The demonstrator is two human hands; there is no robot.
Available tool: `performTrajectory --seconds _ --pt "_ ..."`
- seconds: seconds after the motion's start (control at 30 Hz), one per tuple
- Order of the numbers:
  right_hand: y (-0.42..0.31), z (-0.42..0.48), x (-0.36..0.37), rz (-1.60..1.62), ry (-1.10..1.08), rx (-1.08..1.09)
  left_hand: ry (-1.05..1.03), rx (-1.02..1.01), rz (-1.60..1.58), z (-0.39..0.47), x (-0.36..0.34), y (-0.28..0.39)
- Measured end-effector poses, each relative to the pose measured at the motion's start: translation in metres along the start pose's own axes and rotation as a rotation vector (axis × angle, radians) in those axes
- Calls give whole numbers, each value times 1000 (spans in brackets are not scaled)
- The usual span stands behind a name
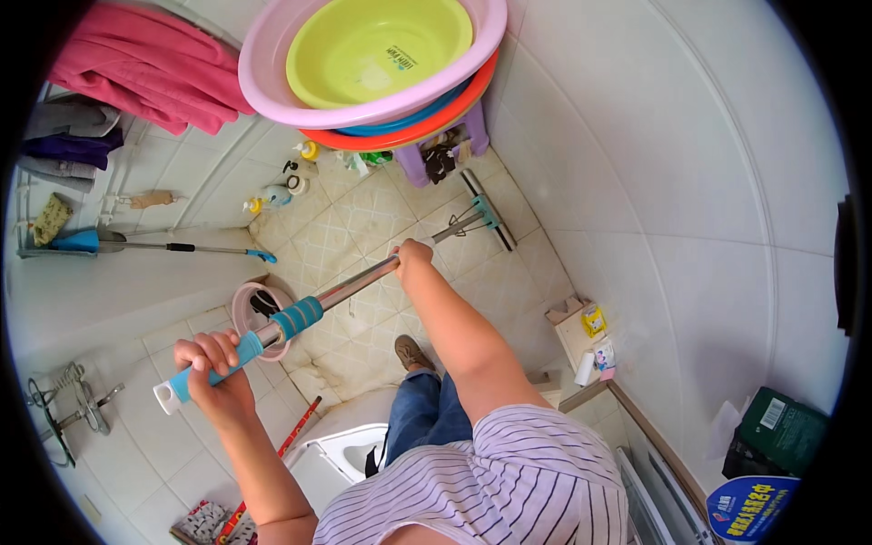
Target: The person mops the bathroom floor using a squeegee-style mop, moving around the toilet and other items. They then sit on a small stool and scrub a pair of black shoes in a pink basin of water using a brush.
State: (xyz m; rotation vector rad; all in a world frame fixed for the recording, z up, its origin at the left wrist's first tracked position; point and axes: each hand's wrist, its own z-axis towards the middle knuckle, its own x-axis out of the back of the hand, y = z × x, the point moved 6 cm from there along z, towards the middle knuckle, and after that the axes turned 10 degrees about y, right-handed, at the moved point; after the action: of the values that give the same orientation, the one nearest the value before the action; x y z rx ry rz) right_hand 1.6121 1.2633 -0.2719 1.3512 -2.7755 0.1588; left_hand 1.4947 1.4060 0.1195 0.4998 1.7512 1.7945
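A sponge mop's metal pole [361,283] with blue grips slants across the view from lower left to upper right. My left hand [216,364] is closed around the light blue grip near the white end cap. Farther down the pole, my right hand [413,257] wraps the shaft beside a pale sleeve. The mop head [489,210], with a teal bracket and a long dark-edged bar, rests on the tiled floor [368,225] near the right wall, just below a purple stool [411,163].
Nested plastic basins [381,61] sit atop the stool. Several pump bottles [278,195] line the left wall. A pink bucket [238,310] holds dark items. By the right wall stands a small box [572,334] with packets. A white toilet [327,463] is beside my legs.
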Motion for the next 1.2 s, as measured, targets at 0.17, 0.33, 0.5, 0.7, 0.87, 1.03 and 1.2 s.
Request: performTrajectory --seconds 0.17,0.33,0.5,0.7,0.87,1.03,1.2 --pt "-33 18 7 191 -24 40 -115 6 -69 16 -33 -4" --pt "-67 35 12 157 36 86 -123 53 -112 15 -42 -48" --pt "-43 100 27 -3 97 53 -9 88 -101 -20 -8 -69" --pt "17 87 38 -248 153 143 158 108 35 -57 8 -16" --pt "23 29 41 -106 29 105 43 43 73 -61 12 12" --pt "3 43 41 -126 19 119 63 43 54 -71 12 -3" --pt "-18 109 38 -399 127 294 180 130 1 -101 25 -55"
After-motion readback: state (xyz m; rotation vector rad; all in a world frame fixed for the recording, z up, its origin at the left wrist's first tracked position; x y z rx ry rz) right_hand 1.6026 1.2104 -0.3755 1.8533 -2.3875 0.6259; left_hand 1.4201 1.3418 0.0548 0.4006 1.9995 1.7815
